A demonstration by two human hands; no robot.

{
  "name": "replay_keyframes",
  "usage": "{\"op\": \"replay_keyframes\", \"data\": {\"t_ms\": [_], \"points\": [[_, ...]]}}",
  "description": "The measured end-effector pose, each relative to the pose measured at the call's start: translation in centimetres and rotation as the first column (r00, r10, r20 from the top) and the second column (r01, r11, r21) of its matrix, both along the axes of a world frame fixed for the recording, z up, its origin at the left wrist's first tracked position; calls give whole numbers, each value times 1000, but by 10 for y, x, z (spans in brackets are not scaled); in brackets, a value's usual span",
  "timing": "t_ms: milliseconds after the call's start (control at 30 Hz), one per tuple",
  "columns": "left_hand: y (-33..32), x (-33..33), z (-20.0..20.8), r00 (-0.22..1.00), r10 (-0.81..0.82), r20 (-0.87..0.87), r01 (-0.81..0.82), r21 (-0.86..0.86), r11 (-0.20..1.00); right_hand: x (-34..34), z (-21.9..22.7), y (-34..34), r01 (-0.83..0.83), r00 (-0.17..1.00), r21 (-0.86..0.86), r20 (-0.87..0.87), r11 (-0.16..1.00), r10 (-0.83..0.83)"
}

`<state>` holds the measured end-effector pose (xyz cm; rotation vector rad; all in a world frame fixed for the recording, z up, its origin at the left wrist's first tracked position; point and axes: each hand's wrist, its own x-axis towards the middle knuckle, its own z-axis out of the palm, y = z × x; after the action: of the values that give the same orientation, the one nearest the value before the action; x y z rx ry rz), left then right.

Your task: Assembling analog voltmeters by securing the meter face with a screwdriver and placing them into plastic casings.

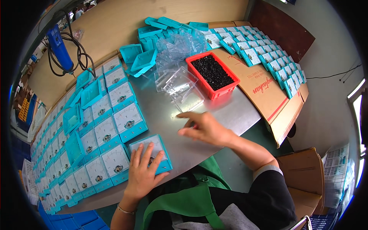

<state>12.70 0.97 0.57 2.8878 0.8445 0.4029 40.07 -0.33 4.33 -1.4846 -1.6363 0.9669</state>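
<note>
Our left hand lies spread over a teal-sided meter near the front edge of the table, fingers flat across its dial, not wrapped round it. Our right hand hovers over the table, forefinger and thumb apart; something small and reddish shows between its fingers, and we cannot tell whether it is gripped.

The needle and its mount seem exposed, so a finger pressing on the dial could bend them. A hard push toward us might tip the meter off the edge. Beyond the right hand, loose clear covers overlap; dragging one across another could scratch it or bring down the heap behind.

The red bin beside them is heaped with small black parts; a knock from the forearm could spill some. Farther back, open teal housings are piled at random. To the left, teal trays sit on the close-set rows of meters, and sliding them could mark the dials. More meters stand on the cardboard at right.
</note>
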Motion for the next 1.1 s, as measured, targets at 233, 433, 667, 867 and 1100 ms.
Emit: {"op": "replay_keyframes", "data": {"t_ms": [233, 433, 667, 867, 1100], "points": [[25, -3, 22, 993, 114, -2, -114, -113, 987, 226, -45, 44, 534, 594, 542, 307, 650, -744], [16, 0, 23, 971, 216, -99, -224, -76, 972, 292, -77, 101, 708, 189, 298, 793, 640, -579], [10, 3, 9, 930, 162, 329, -149, -66, 987, 294, -39, 79, 527, 138, 631, 598, 570, -790], [6, 27, 12, 596, 526, 607, 491, -793, 360, 102, 21, 29, 253, 803, 729, 209, 637, -558], [49, 52, 16, 404, 843, 356, 811, -565, -150, -10, 12, 0, -400, 856, 489, 501, 775, 126]]}}
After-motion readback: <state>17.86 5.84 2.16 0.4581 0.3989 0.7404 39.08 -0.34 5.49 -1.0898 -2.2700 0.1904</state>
